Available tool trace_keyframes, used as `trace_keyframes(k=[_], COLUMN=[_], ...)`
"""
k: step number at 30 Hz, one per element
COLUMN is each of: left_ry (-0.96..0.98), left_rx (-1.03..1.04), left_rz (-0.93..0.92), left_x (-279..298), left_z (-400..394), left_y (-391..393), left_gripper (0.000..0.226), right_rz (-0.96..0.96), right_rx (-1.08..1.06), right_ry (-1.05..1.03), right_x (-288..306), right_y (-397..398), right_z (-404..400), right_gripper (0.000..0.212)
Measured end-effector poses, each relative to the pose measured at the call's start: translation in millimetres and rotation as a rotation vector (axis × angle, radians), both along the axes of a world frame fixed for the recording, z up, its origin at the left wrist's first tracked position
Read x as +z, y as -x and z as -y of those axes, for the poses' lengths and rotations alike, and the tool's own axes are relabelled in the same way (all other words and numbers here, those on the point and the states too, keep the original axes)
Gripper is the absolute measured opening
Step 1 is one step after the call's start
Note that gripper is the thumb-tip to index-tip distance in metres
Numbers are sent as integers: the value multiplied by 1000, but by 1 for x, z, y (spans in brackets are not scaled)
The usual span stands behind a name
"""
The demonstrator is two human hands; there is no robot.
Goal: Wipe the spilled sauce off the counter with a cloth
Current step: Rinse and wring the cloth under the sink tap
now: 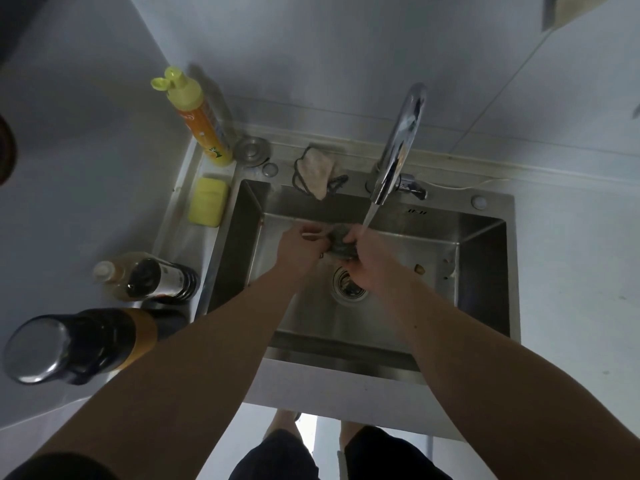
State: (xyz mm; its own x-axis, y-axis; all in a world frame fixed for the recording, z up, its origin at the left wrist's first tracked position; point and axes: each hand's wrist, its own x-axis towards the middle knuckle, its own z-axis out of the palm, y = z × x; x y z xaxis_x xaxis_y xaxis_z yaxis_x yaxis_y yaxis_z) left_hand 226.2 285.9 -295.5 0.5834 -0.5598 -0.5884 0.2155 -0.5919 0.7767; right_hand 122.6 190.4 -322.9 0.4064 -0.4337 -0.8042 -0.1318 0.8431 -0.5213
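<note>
Both arms reach over the sink [485,306], left hand [299,249] and right hand [369,259] gripping the cloth [341,242].

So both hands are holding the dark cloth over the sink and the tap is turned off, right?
Not quite: the head view shows water running from the tap onto the dark cloth. The left hand and right hand do hold it over the sink.

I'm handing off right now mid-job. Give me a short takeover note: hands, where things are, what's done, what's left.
Left hand and right hand: both grip the dark cloth over the sink, under running water from the faucet.
A second, pale cloth lies on the sink's back rim.
Sauce bottles stand on the counter to the left, dark liquid at their base.
Done: cloth is wet.
Left: wring it, shut the tap, wipe the counter.
</note>
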Motion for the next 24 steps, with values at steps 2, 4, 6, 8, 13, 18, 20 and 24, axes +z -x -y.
trace_keyframes(k=[2, 4, 6, 8, 13, 18, 20, 24], left_ry=[6, 17, 18, -3, -43, -79, -86, -96], left_rx=[-42, -115, -196, -246, 23, 66, 29, -35], left_rz=[14, 31, 80, 175, 100, 33, -16, -117], left_x=[-2, -1, 0, -2, -6, -11, -10, -5], left_z=[5, 9, 12, 12, 5, -1, -2, -3], left_y=[0, 4, 8, 6, -14, -16, -13, -8], left_gripper=[33, 33, 37, 38, 33, 33, 30, 19], right_rz=[-2, -33, 4, 17, -99, -248, -285, -351], right_rx=[44, 107, 85, 64, -84, -29, -45, -40], right_ry=[-30, -13, -42, -56, -47, -19, 7, 65], right_x=[-4, 3, 2, 0, -16, -13, -15, -24], right_y=[-4, -7, -5, -2, -2, -14, -19, -24], right_z=[-1, -4, -3, -1, 3, 6, 5, 4], right_gripper=[73, 50, 24, 12, 20, 36, 30, 24])
